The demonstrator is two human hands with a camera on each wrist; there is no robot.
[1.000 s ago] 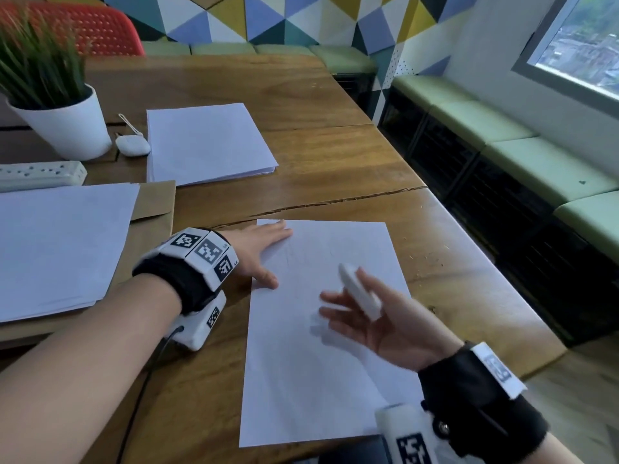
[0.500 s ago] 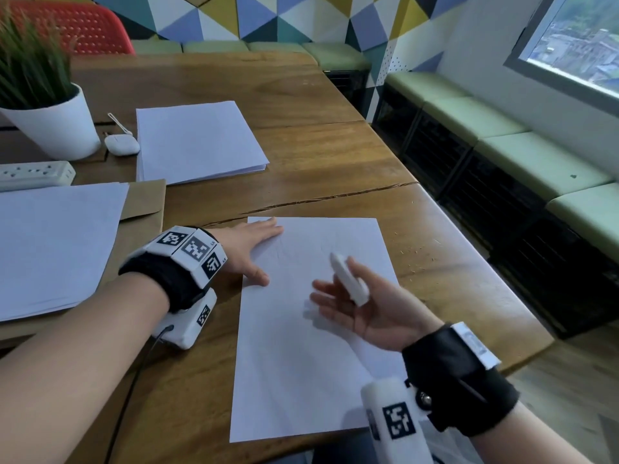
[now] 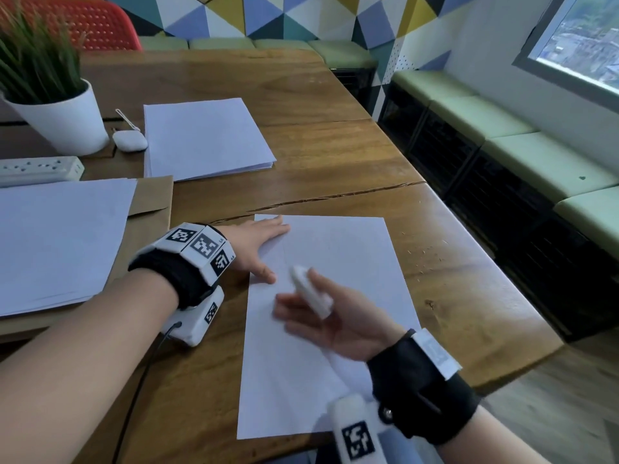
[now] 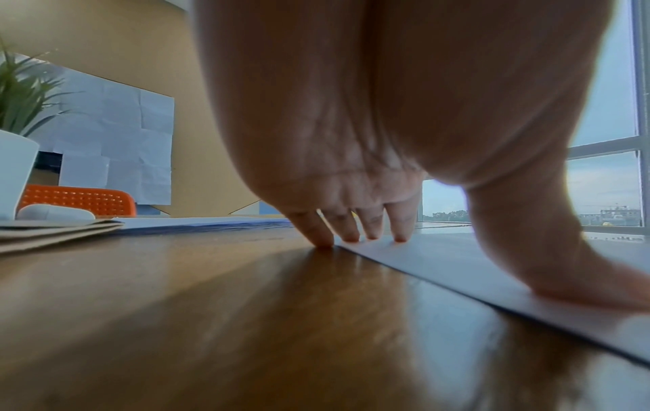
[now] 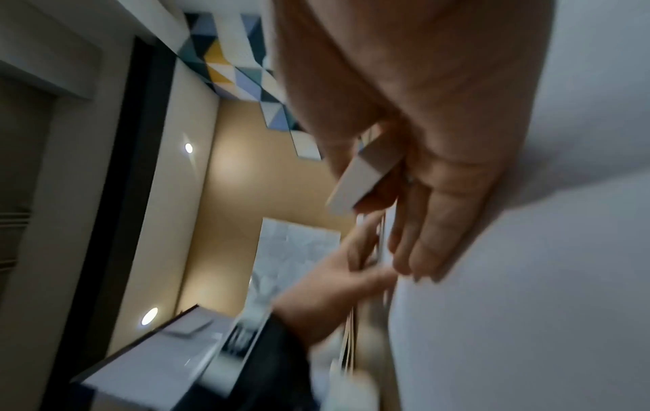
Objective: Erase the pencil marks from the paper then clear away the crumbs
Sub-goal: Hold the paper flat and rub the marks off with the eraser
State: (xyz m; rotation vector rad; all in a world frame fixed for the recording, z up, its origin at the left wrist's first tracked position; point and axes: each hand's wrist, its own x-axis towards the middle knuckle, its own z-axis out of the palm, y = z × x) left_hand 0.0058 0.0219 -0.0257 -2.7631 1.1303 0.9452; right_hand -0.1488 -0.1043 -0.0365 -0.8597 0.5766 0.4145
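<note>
A white sheet of paper (image 3: pixel 338 356) lies on the wooden table (image 3: pixel 469 313), with a faint pencil line (image 3: pixel 284 259) near its upper left. My left hand (image 3: pixel 264 246) lies flat on the sheet's top-left corner, its fingertips (image 4: pixel 369 233) and thumb pressing the paper (image 4: pixel 527 300) down. My right hand (image 3: pixel 301 299) hovers blurred over the middle of the sheet and pinches a white eraser (image 3: pixel 310 291) under the thumb. In the right wrist view the eraser (image 5: pixel 362 178) shows, and the other fingers (image 5: pixel 432 242) are stretched out along the paper. Small pale crumbs (image 3: pixel 422 252) lie on the wood right of the sheet.
A paper stack (image 3: pixel 204 135) lies at the back, and more sheets on a brown envelope (image 3: pixel 150 202) lie at the left. A power strip (image 3: pixel 40 169), a white plant pot (image 3: pixel 63 122) and an earbud case (image 3: pixel 130 140) stand far left. The table ends at the right, with green benches (image 3: pixel 502 128) beyond.
My right hand, still holding the eraser, has swept left across the paper toward my left hand. The left hand has stayed pressed on the corner.
</note>
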